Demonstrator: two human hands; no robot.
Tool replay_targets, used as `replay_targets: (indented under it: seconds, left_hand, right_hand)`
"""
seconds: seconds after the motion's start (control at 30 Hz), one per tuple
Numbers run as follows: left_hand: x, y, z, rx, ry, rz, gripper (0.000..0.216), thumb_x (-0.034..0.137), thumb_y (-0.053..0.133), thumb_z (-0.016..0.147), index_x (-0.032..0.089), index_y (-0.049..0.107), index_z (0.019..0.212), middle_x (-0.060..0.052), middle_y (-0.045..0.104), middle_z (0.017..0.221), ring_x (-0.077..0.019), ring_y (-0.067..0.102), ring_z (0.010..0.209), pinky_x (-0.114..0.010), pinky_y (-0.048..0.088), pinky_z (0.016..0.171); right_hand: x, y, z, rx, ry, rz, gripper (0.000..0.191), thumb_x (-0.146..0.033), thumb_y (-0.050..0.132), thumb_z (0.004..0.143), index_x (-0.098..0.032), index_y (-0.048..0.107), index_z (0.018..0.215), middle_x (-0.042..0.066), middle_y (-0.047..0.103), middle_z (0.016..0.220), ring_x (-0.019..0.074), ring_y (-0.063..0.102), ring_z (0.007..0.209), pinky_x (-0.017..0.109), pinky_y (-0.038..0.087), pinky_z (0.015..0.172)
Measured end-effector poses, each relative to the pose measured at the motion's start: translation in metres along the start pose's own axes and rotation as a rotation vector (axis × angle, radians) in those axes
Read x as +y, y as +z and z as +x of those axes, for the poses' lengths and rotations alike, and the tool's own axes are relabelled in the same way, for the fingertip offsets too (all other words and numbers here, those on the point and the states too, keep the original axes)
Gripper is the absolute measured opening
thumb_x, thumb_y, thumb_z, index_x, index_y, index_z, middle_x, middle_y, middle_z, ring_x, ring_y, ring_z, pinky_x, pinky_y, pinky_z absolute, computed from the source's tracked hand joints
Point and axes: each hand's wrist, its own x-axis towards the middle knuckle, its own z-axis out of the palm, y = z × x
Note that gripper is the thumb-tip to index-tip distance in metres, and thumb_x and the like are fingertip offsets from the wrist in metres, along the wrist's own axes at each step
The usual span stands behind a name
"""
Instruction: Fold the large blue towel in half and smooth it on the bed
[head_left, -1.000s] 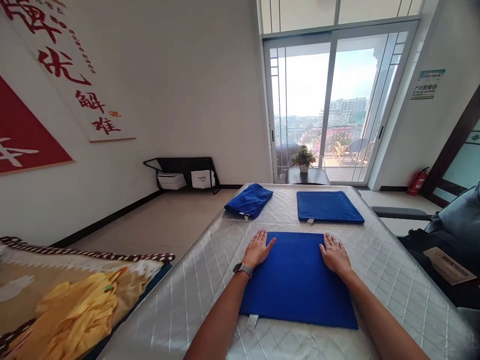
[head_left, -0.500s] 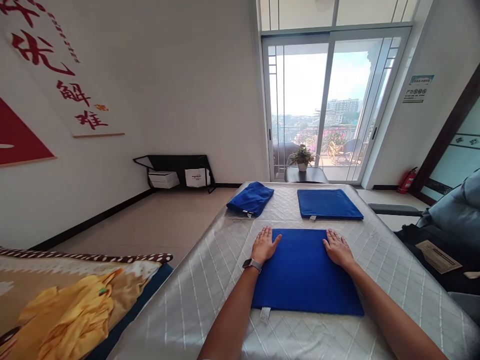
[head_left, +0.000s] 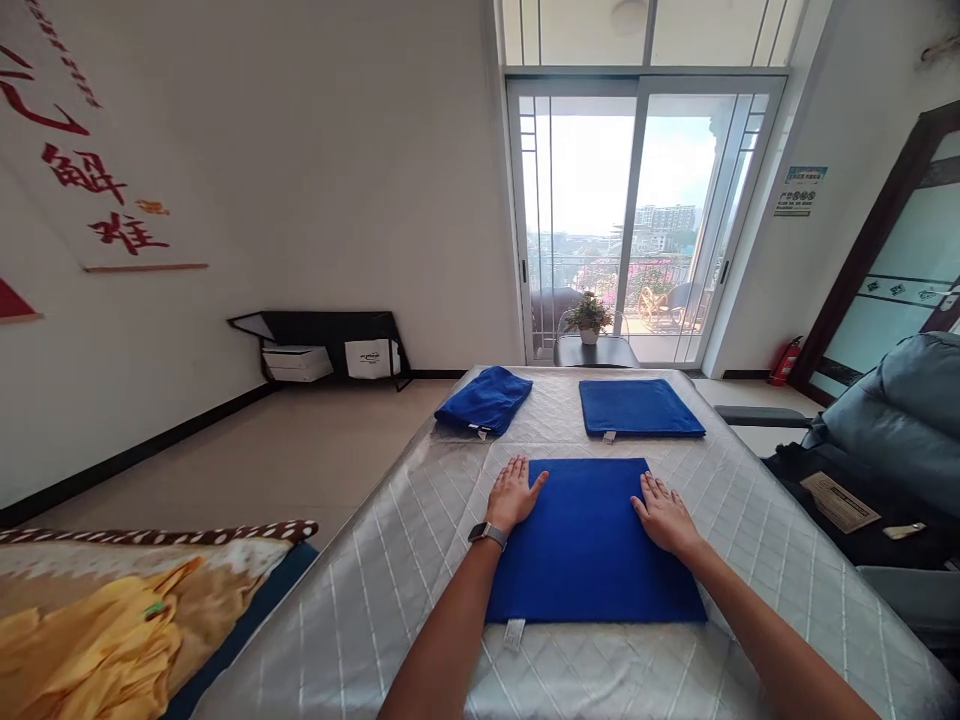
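A blue cloth [head_left: 589,560], folded into a flat rectangle with a white tag at its near left edge, lies on the silver quilted bed cover [head_left: 375,590]. Flat on the cloth's far left corner rests my left hand [head_left: 512,496], fingers stretched out and a watch on the wrist. My right hand [head_left: 666,515] lies the same way at the far right edge, its fingers extended. Farther back is a second folded blue cloth [head_left: 641,408], neat and flat. To its left sits a more rumpled blue cloth [head_left: 486,402].
At the lower left, a yellow garment [head_left: 112,640] lies on a patterned blanket. A potted plant [head_left: 589,317] stands on a chair before the glass sliding door. A grey armchair [head_left: 907,420] is on the right, with dark cloth and a cardboard piece [head_left: 838,502] on it.
The view has turned slightly to the right, so everything appears shifted left. Both hands keep their places on the cloth, fingers stretched out.
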Motion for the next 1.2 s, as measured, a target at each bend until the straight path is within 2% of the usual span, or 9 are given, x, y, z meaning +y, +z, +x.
replay_targets:
  seconds: [0.23,0.43,0.6,0.7,0.83,0.9,1.0,1.1,1.2]
  left_hand:
    - [0.0,0.003,0.001,-0.004,-0.006,0.044,0.09,0.071,0.008,0.095,0.006,0.032,0.153,-0.016,0.03,0.159,-0.027,0.022,0.149,-0.041,0.02,0.121]
    - [-0.003,0.007,0.001,0.007,-0.007,0.101,0.084,0.068,0.008,0.097,0.011,0.029,0.154,-0.016,0.031,0.159,-0.0279,0.021,0.149,-0.047,0.018,0.12]
    - [-0.004,-0.004,0.006,-0.035,-0.128,0.16,0.083,0.062,0.01,0.099,0.002,0.028,0.153,-0.023,0.03,0.157,-0.0314,0.024,0.148,-0.049,0.02,0.119]
    - [0.024,-0.01,0.009,0.036,-0.12,0.172,0.08,0.059,0.013,0.1,-0.002,0.031,0.15,-0.025,0.03,0.157,-0.0313,0.023,0.148,-0.046,0.02,0.12]
    - [0.107,0.001,-0.002,0.0,0.226,0.064,0.071,0.057,0.014,0.102,0.011,0.04,0.149,-0.017,0.04,0.155,-0.0267,0.03,0.147,-0.044,0.027,0.119]
    - [0.153,0.015,-0.012,-0.014,0.388,0.002,0.066,0.055,0.014,0.103,0.016,0.036,0.152,-0.012,0.041,0.155,-0.0244,0.029,0.147,-0.045,0.026,0.119]
    - [0.201,0.034,-0.025,-0.043,0.483,-0.051,0.067,0.054,0.011,0.102,0.018,0.025,0.157,-0.009,0.034,0.159,-0.0229,0.021,0.15,-0.044,0.022,0.121]
    - [0.21,0.039,-0.03,-0.107,0.425,-0.078,0.072,0.057,0.007,0.101,0.015,0.022,0.157,-0.01,0.031,0.16,-0.0233,0.019,0.15,-0.044,0.021,0.122]
    - [0.188,0.034,-0.031,-0.103,0.357,-0.061,0.075,0.059,0.007,0.1,0.013,0.025,0.156,-0.011,0.029,0.16,-0.0235,0.018,0.15,-0.044,0.018,0.123]
  right_hand:
    - [-0.001,0.004,-0.007,0.036,-0.003,0.045,0.069,-0.048,0.018,0.1,-0.011,0.016,0.158,0.007,0.013,0.165,0.0212,0.009,0.151,0.044,0.003,0.122]
    - [-0.001,0.001,-0.007,0.027,-0.001,0.087,0.07,-0.048,0.017,0.1,-0.01,0.015,0.158,0.008,0.012,0.165,0.0219,0.007,0.152,0.044,0.002,0.122]
    - [-0.001,0.001,-0.008,0.03,0.004,0.111,0.07,-0.047,0.018,0.1,-0.009,0.014,0.158,0.008,0.011,0.165,0.022,0.006,0.152,0.045,0.0,0.122]
    - [-0.001,0.002,-0.007,0.038,0.001,0.119,0.069,-0.047,0.018,0.1,-0.009,0.015,0.158,0.008,0.012,0.164,0.0224,0.007,0.152,0.045,0.0,0.122]
    - [0.0,0.003,-0.006,0.038,-0.005,0.137,0.07,-0.047,0.018,0.099,-0.009,0.016,0.158,0.008,0.013,0.164,0.0231,0.006,0.152,0.046,0.001,0.122]
    - [0.002,0.006,-0.007,0.041,-0.013,0.123,0.068,-0.044,0.02,0.099,-0.009,0.017,0.158,0.008,0.013,0.164,0.0233,0.006,0.152,0.046,0.002,0.122]
    - [0.006,0.011,-0.008,0.045,-0.058,0.069,0.065,-0.033,0.025,0.097,-0.012,0.018,0.158,0.006,0.009,0.165,0.0228,0.003,0.152,0.046,0.003,0.122]
    - [0.008,0.013,-0.007,0.044,-0.068,0.042,0.064,-0.03,0.026,0.097,-0.014,0.018,0.158,0.005,0.009,0.165,0.0222,0.003,0.152,0.045,0.003,0.122]
    - [0.005,0.01,-0.005,0.047,-0.036,0.066,0.066,-0.04,0.021,0.099,-0.01,0.017,0.158,0.008,0.012,0.165,0.023,0.006,0.152,0.045,0.002,0.122]
